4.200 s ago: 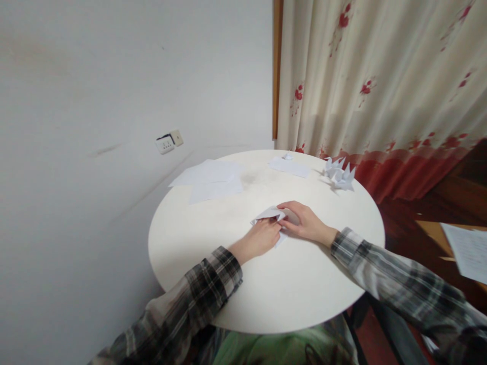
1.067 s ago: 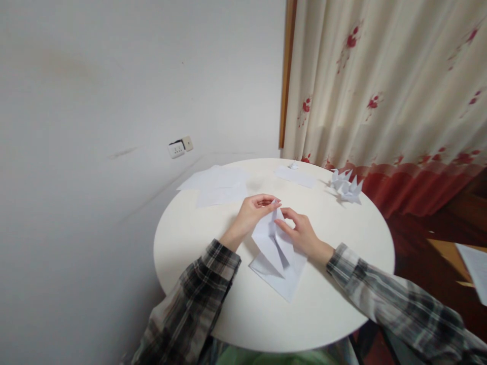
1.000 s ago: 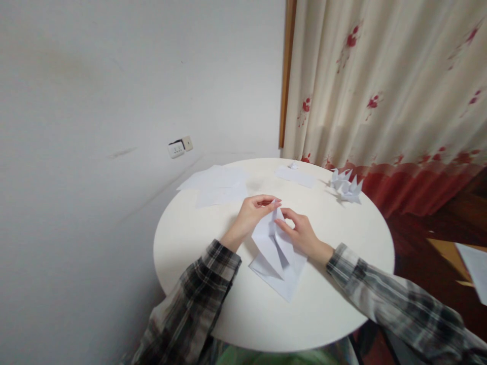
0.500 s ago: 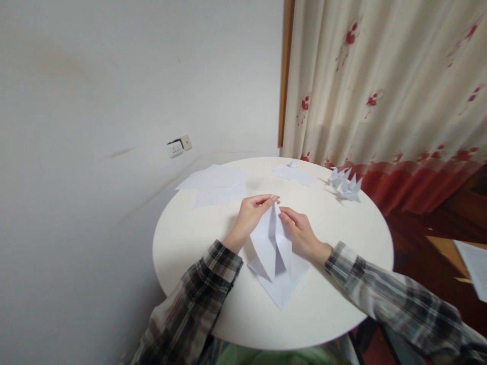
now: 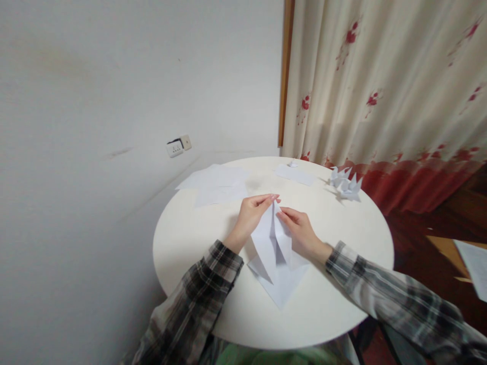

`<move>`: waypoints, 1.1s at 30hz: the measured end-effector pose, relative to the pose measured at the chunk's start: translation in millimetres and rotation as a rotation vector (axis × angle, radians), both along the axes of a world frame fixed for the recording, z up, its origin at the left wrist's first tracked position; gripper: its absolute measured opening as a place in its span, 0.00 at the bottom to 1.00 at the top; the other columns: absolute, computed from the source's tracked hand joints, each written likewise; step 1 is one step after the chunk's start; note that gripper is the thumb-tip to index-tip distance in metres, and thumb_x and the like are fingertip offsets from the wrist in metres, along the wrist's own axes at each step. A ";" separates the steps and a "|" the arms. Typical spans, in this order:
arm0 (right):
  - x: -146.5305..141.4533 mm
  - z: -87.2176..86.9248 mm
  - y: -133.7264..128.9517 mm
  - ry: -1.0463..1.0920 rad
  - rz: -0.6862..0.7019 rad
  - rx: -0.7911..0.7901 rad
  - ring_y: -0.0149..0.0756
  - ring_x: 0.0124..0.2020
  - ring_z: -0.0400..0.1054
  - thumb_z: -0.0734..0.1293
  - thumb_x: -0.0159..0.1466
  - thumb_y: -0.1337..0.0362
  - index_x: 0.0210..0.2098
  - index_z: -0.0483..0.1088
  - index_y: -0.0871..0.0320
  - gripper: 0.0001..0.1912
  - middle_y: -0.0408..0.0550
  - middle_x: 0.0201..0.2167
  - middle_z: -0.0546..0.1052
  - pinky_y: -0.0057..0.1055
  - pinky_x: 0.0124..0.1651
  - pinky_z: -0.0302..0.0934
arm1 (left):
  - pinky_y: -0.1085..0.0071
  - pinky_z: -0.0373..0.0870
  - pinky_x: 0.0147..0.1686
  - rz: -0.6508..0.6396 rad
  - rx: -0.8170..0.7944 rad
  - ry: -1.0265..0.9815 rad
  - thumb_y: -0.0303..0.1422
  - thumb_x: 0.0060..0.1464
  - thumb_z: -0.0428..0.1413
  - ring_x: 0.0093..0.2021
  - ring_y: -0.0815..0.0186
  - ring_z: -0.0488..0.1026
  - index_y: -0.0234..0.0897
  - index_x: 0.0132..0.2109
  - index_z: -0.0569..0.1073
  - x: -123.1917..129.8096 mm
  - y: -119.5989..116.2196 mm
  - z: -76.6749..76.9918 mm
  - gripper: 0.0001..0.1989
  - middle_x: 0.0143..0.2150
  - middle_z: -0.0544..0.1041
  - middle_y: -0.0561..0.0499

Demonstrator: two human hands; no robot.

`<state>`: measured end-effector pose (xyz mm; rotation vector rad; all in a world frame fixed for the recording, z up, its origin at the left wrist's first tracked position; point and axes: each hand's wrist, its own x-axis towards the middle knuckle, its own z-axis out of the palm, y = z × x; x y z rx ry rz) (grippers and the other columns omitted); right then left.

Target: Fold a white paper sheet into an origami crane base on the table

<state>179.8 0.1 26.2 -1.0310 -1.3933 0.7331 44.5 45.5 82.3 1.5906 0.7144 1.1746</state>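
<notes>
A white sheet of folded paper (image 5: 264,243) lies in front of me, its two side flaps lifted toward a centre crease and its lower corner pointing at me. At the far tip, my left hand (image 5: 254,213) pinches the paper between thumb and fingers. My right hand (image 5: 299,227) grips the right flap just below that tip, thumb on top. Some of the fingers of both hands are hidden behind the paper.
The round white table (image 5: 182,253) stands against the wall. Loose paper sheets (image 5: 216,182) lie at its far left. Several folded paper cranes (image 5: 349,186) stand at the right edge. A small paper crane (image 5: 292,164) sits by another sheet (image 5: 294,175) at the back.
The two flaps have drawn slightly closer together near the tip, and my right thumb has shifted a little left. Both hands keep their hold.
</notes>
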 end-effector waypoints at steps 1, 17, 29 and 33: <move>0.2 0.2 0.4 -0.003 0.006 -0.007 0.37 0.37 0.69 0.62 0.60 0.53 0.42 0.74 0.56 0.18 0.47 0.36 0.77 0.31 0.37 0.64 | 0.65 0.69 0.45 0.001 0.003 0.004 0.37 0.49 0.57 0.42 0.60 0.74 0.34 0.36 0.78 0.0 -0.2 0.0 0.11 0.38 0.79 0.47; -2.7 7.1 -4.1 0.344 0.174 -0.288 0.30 0.20 0.62 0.69 0.51 0.52 0.25 0.72 0.59 0.15 0.43 0.21 0.73 0.25 0.21 0.54 | 0.69 0.68 0.36 -0.015 -0.178 -0.002 0.37 0.47 0.58 0.36 0.62 0.74 0.32 0.33 0.78 -5.3 0.4 -1.9 0.11 0.37 0.79 0.46; -0.4 3.8 0.5 0.407 0.261 -0.333 0.29 0.20 0.60 0.71 0.49 0.53 0.24 0.71 0.60 0.15 0.42 0.20 0.72 0.26 0.23 0.51 | 0.70 0.67 0.37 -0.036 -0.173 0.011 0.38 0.48 0.58 0.37 0.63 0.74 0.32 0.32 0.78 -5.9 1.5 -2.6 0.12 0.39 0.78 0.46; -2.7 6.6 -2.9 0.450 0.269 -0.341 0.27 0.20 0.58 0.72 0.49 0.54 0.22 0.71 0.60 0.15 0.42 0.19 0.70 0.25 0.23 0.49 | 0.73 0.66 0.35 0.002 -0.159 0.021 0.37 0.48 0.58 0.36 0.64 0.73 0.32 0.32 0.78 -6.1 0.3 -0.1 0.12 0.38 0.78 0.45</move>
